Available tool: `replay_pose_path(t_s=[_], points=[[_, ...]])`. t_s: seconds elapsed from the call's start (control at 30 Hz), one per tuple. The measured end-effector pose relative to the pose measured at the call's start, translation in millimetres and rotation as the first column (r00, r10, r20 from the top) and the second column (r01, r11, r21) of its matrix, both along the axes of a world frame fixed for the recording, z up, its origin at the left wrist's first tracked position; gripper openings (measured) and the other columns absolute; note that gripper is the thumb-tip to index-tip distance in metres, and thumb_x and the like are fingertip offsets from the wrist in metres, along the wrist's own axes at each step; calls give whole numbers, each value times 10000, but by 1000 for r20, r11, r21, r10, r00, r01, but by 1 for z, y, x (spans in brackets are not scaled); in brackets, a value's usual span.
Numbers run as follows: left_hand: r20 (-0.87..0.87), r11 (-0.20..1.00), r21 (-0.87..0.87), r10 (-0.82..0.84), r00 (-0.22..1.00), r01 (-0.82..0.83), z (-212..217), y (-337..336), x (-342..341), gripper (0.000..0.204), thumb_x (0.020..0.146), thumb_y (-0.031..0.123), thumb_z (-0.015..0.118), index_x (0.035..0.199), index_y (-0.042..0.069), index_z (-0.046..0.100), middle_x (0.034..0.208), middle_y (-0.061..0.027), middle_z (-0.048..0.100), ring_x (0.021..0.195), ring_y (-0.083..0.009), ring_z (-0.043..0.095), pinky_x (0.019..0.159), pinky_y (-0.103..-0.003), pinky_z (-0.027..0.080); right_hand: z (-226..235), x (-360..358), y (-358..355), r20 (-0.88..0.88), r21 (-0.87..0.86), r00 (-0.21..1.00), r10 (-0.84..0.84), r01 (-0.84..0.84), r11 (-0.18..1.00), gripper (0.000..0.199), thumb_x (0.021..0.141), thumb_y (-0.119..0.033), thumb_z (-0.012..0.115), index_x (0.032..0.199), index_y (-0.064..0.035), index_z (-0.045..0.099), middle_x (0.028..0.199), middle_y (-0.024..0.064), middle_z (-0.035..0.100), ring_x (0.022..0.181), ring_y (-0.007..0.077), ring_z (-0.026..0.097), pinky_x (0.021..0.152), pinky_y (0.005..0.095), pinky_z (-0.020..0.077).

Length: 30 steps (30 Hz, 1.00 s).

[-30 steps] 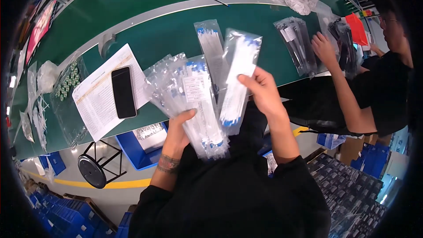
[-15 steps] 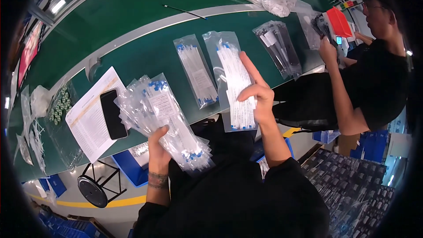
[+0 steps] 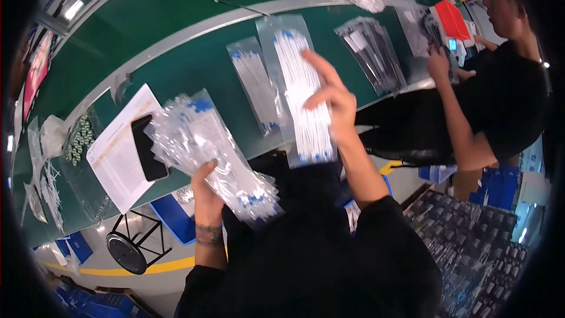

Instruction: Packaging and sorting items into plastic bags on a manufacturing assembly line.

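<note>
My left hand [image 3: 207, 191] grips a fanned stack of clear plastic bags [image 3: 220, 153], its thumb on top. Thin white strips with blue ends fill these bags, and a printed label shows through. A similar clear bag of white strips [image 3: 304, 94] lies at my right hand [image 3: 340, 109], over the table's near edge. The thumb and forefinger are spread over its front, while the other fingers are hidden, apparently behind it. To its left, another bag of blue-ended white strips [image 3: 254, 85] lies flat on the green table [image 3: 176, 53].
A phone [image 3: 149, 147] rests on printed paper sheets [image 3: 120, 153] at left, beside a bag of green beads [image 3: 82, 138]. Bags of black strips [image 3: 371, 53] lie at right, near a co-worker [image 3: 494, 82] holding something dark. A round stool [image 3: 126, 253] stands below the table.
My right hand and its bag have shifted up and left, closer to the bag on the table. The thumb and forefinger have moved over the strips. The left hand's stack stays gripped.
</note>
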<state>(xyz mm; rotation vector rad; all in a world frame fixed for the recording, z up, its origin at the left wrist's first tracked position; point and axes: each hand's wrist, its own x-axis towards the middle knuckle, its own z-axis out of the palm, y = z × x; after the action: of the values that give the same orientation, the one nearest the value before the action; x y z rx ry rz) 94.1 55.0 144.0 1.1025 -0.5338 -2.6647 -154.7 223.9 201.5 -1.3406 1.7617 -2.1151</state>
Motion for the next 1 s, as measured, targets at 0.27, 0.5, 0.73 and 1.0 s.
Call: replay_pose_path(t_s=[0.27,0.5,0.73,1.0], points=[[4,994,-25,106,994,-106,5,-8,-1,506,816,88,582,1302,-25,505,1212,-147,614,1106,-303,603,985,-422,479,-8,-14,-29,231,-105,972,34,-9,994,164,704,-38,822,760,-23,669,1464,238,427,1362,357,425,1108,405,331],[20,992,-69,104,994,-103,4,-8,0,505,806,105,552,1294,-20,513,1181,-163,624,1072,-305,625,975,-421,497,-54,-25,-27,48,413,997,65,-79,907,191,807,118,579,837,-33,692,1468,168,462,1362,315,441,1110,378,343],[-45,1000,-20,-20,999,19,5,-4,-9,528,819,33,595,1328,-40,475,1233,-162,609,1110,-289,622,973,-413,508,-52,15,-11,81,589,992,-92,27,808,371,812,42,618,1168,-63,633,1251,118,592,1127,249,584,924,321,475],[-146,994,-76,-90,985,79,5,11,-25,542,824,13,617,1343,-29,463,1244,-158,600,1129,-284,609,966,-403,501,-17,81,-32,295,707,955,13,-227,670,525,748,-194,851,1138,10,565,873,67,653,756,95,616,622,253,488]])
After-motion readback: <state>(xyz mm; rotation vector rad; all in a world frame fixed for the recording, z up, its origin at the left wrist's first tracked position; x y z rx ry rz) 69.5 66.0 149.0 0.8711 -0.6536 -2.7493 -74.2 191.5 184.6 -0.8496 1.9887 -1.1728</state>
